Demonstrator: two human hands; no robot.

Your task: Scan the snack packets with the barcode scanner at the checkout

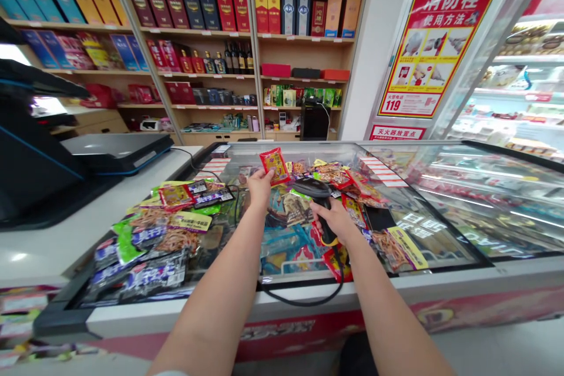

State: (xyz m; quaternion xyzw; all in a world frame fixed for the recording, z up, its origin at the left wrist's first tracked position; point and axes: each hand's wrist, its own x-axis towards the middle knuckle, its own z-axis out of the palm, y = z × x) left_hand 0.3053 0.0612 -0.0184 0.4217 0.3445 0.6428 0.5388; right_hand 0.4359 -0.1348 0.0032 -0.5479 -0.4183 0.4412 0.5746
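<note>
Two grips are clenched: a small red-and-yellow foil snack packet (275, 165) is pinched by the left grip (259, 188), just beside a black plastic handheld barcode scanner (311, 187) grasped by the right grip (335, 220), above loose snack packets (167, 241) heaped on a glass-topped chest freezer (440, 282).

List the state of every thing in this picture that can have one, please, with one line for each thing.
Left hand, raised, holding the packet
Red and yellow snack packet, held up
Black barcode scanner, held upright by its grip
Right hand, closed around the scanner
Scanner cable, hanging slack in a loop
Chest freezer's right glass lid, shut
</note>
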